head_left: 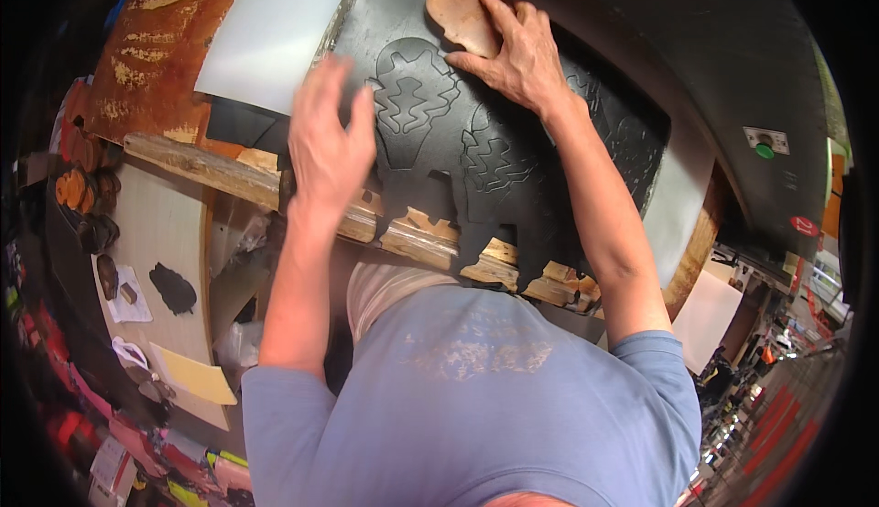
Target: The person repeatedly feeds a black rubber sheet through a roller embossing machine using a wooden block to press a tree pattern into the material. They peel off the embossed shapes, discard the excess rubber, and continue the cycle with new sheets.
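Overhead on the right, a broad dark machine body (751,67) leans in close beside the work, carrying a green button (765,151) on a pale plate and a round red sticker (805,226). To the left, a smooth white panel (270,35) lies next to a brown board (151,35), its surface scuffed down to pale streaks. Below them, a pale shelf board (160,232) bears a ragged black scrap (173,288) and a yellowish sheet (194,375). A chipped, splintery timber rail (197,163) runs along the front, between the person's body and the work.

Beyond that rail lies the black sheet (366,21), smooth and dully shiny, marked with rounded outlines and zigzag cut lines (409,109); its notched lower strips hang over the wood. At its far end is a tan slab (456,14), flat and rounded like a sole (wood or leather, I cannot tell which). The right hand (522,58) grips the slab's right side between thumb and fingers. The left hand (330,136), blurred, is open with its thumb apart, holding nothing, near the sheet's left edge.
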A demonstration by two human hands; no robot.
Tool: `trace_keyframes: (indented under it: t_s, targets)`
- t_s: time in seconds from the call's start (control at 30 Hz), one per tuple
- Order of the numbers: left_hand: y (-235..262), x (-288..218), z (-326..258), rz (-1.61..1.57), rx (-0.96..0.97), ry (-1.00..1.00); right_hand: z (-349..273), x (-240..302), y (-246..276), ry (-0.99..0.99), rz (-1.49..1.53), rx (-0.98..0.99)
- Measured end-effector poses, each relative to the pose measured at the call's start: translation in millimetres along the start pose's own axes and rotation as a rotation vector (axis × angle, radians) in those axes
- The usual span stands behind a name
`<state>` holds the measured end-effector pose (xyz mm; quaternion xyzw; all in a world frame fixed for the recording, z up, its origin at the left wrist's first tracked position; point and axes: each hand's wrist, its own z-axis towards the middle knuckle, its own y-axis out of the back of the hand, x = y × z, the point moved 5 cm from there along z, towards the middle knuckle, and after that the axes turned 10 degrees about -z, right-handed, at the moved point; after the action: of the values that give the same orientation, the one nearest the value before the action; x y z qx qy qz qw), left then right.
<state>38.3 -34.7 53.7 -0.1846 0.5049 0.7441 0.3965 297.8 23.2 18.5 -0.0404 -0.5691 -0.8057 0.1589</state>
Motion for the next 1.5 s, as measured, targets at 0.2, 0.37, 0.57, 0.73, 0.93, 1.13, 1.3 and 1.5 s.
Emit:
trace_keyframes:
  t_s: [0.2,0.37,0.57,0.73,0.93,1.13,1.3,1.5]
  targets:
    - [-14,26,22,-0.049,0.027,0.187,0,-4,-3,-0.05,0.06,-0.129]
    - [6,37,41,-0.262,0.032,0.474,-25,-43,19,-0.421,0.824,-0.074]
    - [33,49,46,-0.2,0.287,0.636,-157,-97,84,-0.61,0.864,-0.331]
    - [28,60,46,-0.323,0.521,0.72,-257,-149,109,-0.94,0.282,-0.298]
    - [35,65,39,-0.575,0.581,0.676,-246,-119,111,-0.805,-0.059,-0.253]
    - [20,57,26,-1.004,0.641,0.758,-114,51,57,-0.201,0.429,-0.073]
    - [10,54,13,-1.158,0.637,0.781,-65,122,21,-0.062,0.24,-0.116]
    - [8,50,10,-1.17,0.564,0.836,-61,112,17,-0.14,0.357,-0.152]
